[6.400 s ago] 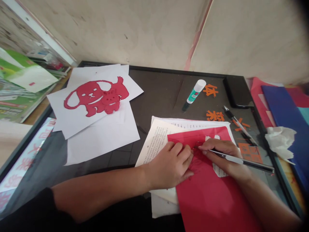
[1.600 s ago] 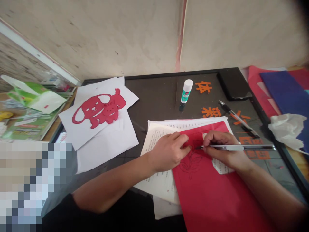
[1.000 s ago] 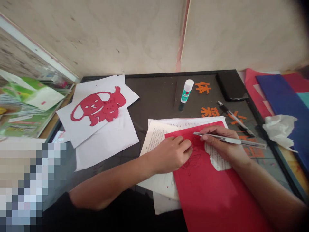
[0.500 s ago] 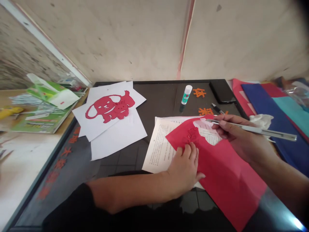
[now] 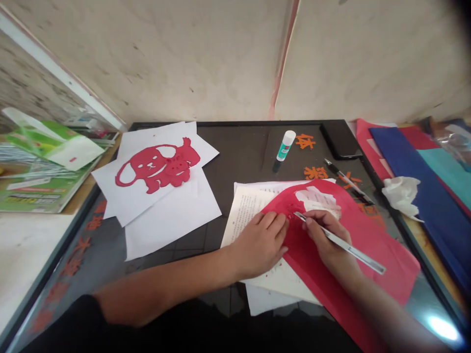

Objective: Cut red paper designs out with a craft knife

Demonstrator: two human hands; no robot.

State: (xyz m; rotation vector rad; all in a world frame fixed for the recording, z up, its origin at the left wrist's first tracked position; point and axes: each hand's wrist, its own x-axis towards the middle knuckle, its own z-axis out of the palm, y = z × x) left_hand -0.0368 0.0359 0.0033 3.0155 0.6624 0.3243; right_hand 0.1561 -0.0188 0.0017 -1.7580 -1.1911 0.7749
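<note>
My left hand (image 5: 259, 242) lies on the red paper (image 5: 382, 255), its fingers laid over the paper's left edge and pressing it down. In my right hand (image 5: 329, 240) is a slim silver craft knife (image 5: 356, 254), held like a pen. Its tip is at a small cut or drawn pattern just beyond my left fingertips; whether the blade touches the paper I cannot tell. A ragged hole in the red paper shows white and printed paper beneath. Under the sheet lie printed pages (image 5: 241, 213), with tiny red scraps near my left wrist.
White sheets (image 5: 176, 215) bearing a red dog-and-pig paper cutout (image 5: 154, 166) lie at left. A glue stick (image 5: 286, 146), pen (image 5: 349, 181), black phone (image 5: 339, 141) and crumpled tissue (image 5: 401, 193) are beyond my right hand. Blue folded paper (image 5: 415, 181) lies far right, green booklets (image 5: 44, 184) far left.
My right hand has come down and left, bringing the knife tip to the pattern. The red paper has turned and buckled. My left hand has shifted slightly left.
</note>
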